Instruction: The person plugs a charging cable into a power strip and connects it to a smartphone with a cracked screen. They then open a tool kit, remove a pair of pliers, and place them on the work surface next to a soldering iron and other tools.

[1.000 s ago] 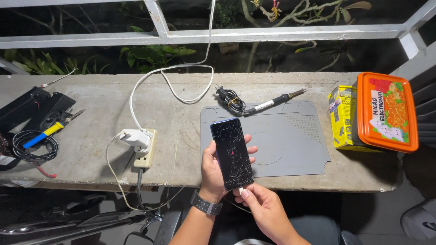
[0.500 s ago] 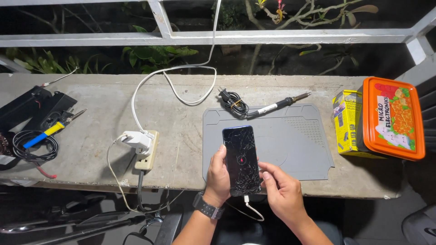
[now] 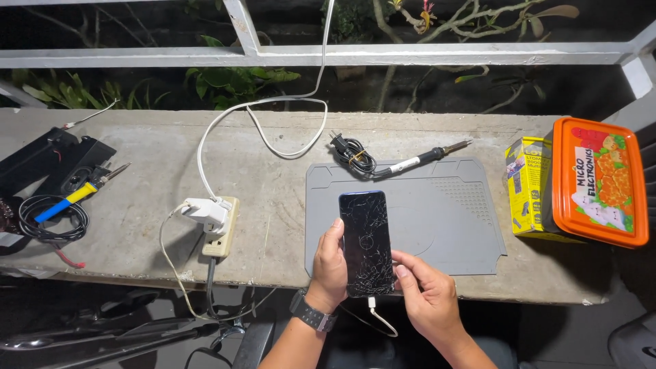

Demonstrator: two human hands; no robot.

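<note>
Phone [image 3: 367, 240] with cracked dark screen, upright in portrait, held above the near edge of the desk [image 3: 150, 205]. Left hand [image 3: 329, 270] clasped around the phone's left side and back, thumb lying along the left rim, fingers closed on it. Right hand [image 3: 427, 294] at the lower right corner, thumb tip touching the screen's right edge; other fingers curled beneath, loosely bent; grip on the phone not clear. White cable [image 3: 380, 316] plugged into the phone's bottom end, looping down below the hands. Dark watch [image 3: 311, 315] on the left wrist.

Grey work mat [image 3: 444, 219] flat on the bare concrete desk, directly behind the phone. Soldering iron [image 3: 420, 159] with coiled black cord across the mat's far edge. Beige power strip [image 3: 221, 232] left of the mat, white plug and white cord running up over the railing [image 3: 410, 53]. Far left: black case [image 3: 48, 160], blue-and-yellow tool [image 3: 65, 201], coil of black wire [image 3: 51, 225]. Beyond the railing, green leaves and branches in darkness.

Far right of the desk: orange rectangular box [image 3: 601, 181] with rounded corners, lid bearing a white label and coloured picture, tilted on its edge. Yellow carton [image 3: 526, 184] just beside it on the left, touching, printed face toward the mat.
</note>
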